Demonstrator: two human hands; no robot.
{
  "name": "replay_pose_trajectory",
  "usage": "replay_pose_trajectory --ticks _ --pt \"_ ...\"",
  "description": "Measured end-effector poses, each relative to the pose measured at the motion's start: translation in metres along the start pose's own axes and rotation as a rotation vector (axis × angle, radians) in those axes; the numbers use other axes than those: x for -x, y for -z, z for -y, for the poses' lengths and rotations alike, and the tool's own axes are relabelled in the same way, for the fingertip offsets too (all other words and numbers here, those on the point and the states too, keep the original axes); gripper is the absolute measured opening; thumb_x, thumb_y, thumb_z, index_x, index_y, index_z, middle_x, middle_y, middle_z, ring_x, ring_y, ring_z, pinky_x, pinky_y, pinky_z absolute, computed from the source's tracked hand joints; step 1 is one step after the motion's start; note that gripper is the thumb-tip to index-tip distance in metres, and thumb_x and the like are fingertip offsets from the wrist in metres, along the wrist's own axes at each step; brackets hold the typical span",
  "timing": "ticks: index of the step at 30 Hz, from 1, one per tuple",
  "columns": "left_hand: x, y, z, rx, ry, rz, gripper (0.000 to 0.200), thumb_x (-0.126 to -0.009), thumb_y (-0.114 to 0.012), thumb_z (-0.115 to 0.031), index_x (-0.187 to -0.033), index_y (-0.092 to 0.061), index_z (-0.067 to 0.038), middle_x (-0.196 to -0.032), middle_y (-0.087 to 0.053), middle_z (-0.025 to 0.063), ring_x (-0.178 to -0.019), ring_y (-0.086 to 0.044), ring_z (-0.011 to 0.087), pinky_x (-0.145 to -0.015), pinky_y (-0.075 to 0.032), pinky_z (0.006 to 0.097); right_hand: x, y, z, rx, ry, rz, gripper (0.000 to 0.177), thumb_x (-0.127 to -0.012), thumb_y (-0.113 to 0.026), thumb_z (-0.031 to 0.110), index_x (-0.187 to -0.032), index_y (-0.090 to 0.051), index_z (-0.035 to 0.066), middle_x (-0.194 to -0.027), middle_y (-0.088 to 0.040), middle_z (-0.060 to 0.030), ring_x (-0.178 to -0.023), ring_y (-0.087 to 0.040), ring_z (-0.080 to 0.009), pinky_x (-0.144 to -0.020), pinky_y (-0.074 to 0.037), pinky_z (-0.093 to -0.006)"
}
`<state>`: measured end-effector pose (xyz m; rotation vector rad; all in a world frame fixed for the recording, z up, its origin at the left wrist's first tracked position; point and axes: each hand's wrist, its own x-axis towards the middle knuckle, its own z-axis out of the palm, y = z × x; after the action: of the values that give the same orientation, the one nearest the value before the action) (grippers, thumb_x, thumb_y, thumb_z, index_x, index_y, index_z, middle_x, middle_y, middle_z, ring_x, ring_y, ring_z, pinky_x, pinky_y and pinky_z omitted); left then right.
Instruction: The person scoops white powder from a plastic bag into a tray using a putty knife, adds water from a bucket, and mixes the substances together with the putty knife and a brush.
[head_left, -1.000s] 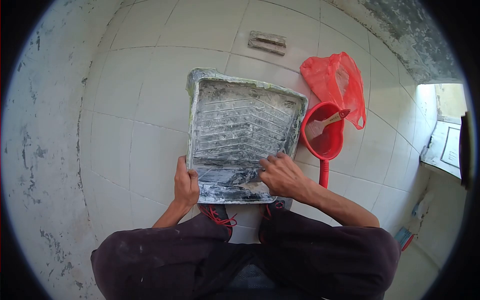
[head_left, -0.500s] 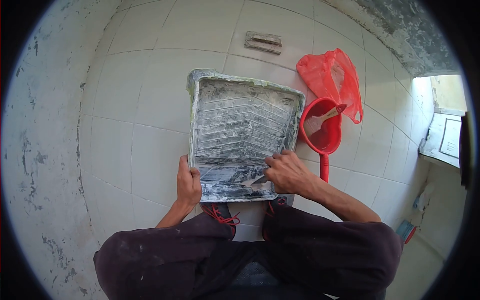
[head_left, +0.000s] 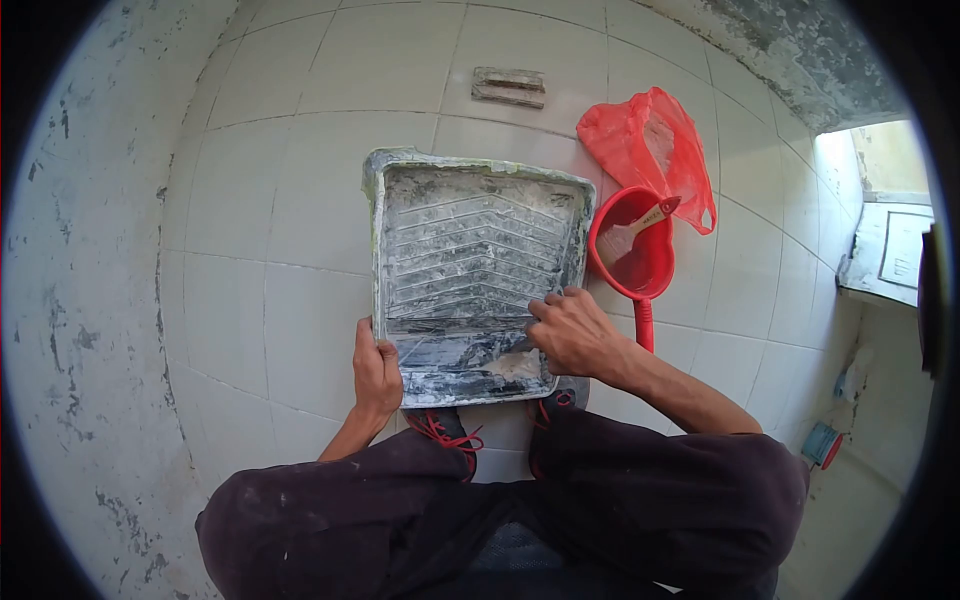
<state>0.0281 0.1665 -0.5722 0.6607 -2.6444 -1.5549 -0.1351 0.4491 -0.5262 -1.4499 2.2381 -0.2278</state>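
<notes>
— Where to find the tray (head_left: pixel 480 225)?
— At the centre, over the tiled floor (head_left: pixel 310 180), smeared grey and white, with ridges towards twelve o'clock and a smooth trough (head_left: pixel 435 350) at six, near the shoes (head_left: pixel 437 424).
— Held how?
— Left hand (head_left: pixel 377 378) at eight o'clock, pinching the rim between thumb and fingers. Right hand (head_left: pixel 575 338) at four, fingers curled together beside a pale smear (head_left: pixel 515 363); impossible to tell whether pinching anything.
— And nearby?
— Red pot (head_left: pixel 655 268) just short of three, brush (head_left: pixel 642 228) leaning inside; red plastic bag (head_left: pixel 630 130) at two; flat block (head_left: pixel 508 87) at twelve, well apart.
</notes>
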Motion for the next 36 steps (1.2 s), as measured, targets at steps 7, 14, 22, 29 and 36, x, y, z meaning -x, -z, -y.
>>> replay_pose_trajectory --ticks 7,14,22,29,36 --pt "-0.003 -0.001 0.003 -0.013 -0.02 -0.007 0.033 -0.106 -0.041 -0.014 -0.13 -0.049 0.006 -0.102 -0.061 0.0255 -0.088 -0.06 0.0372 -0.084 -0.047 0.044 0.004 -0.015 0.006 0.008 0.051 0.055 0.013 -0.064 -0.075 0.017 -0.068 -0.069 0.006 -0.09 -0.066 -0.0105 -0.088 -0.067 -0.028 -0.077 -0.051 -0.0429" --pt "-0.001 -0.001 0.001 0.01 0.013 0.003 0.033 -0.106 -0.041 -0.015 -0.13 -0.049 0.006 -0.102 -0.061 0.0248 -0.089 -0.061 0.0364 -0.083 -0.048 0.0429 0.002 -0.009 0.006 0.013 0.038 0.132 0.007 -0.074 -0.071 0.014 -0.072 -0.072 0.008 -0.091 -0.068 -0.0133 -0.093 -0.068 -0.0298 -0.083 -0.049 -0.044" --pt "-0.002 -0.002 0.0 0.008 -0.044 -0.018 0.033 -0.106 -0.041 -0.014 -0.131 -0.049 0.006 -0.104 -0.062 0.0262 -0.089 -0.061 0.0368 -0.084 -0.048 0.0426 0.003 -0.015 -0.003 0.055 0.017 0.017 0.016 -0.064 -0.075 0.018 -0.075 -0.073 0.007 -0.093 -0.067 -0.0102 -0.09 -0.068 -0.027 -0.079 -0.049 -0.0422" --pt "0.0 0.001 0.002 -0.037 0.042 0.016 0.033 -0.105 -0.041 -0.014 -0.13 -0.049 0.006 -0.104 -0.061 0.0266 -0.091 -0.061 0.0379 -0.086 -0.048 0.0425 0.013 -0.008 0.013 0.007 0.039 0.04 0.015 -0.066 -0.074 0.018 -0.076 -0.073 0.006 -0.099 -0.069 -0.0122 -0.095 -0.068 -0.028 -0.082 -0.049 -0.0426" --pt "0.001 -0.001 0.004 -0.01 -0.01 -0.007 0.033 -0.107 -0.04 -0.016 -0.129 -0.05 0.006 -0.105 -0.062 0.0269 -0.094 -0.062 0.0396 -0.087 -0.048 0.0436 0.005 0.014 -0.006 0.038 -0.062 -0.012 0.013 -0.066 -0.074 0.018 -0.073 -0.072 0.007 -0.094 -0.067 -0.011 -0.091 -0.068 -0.0281 -0.08 -0.05 -0.0429"
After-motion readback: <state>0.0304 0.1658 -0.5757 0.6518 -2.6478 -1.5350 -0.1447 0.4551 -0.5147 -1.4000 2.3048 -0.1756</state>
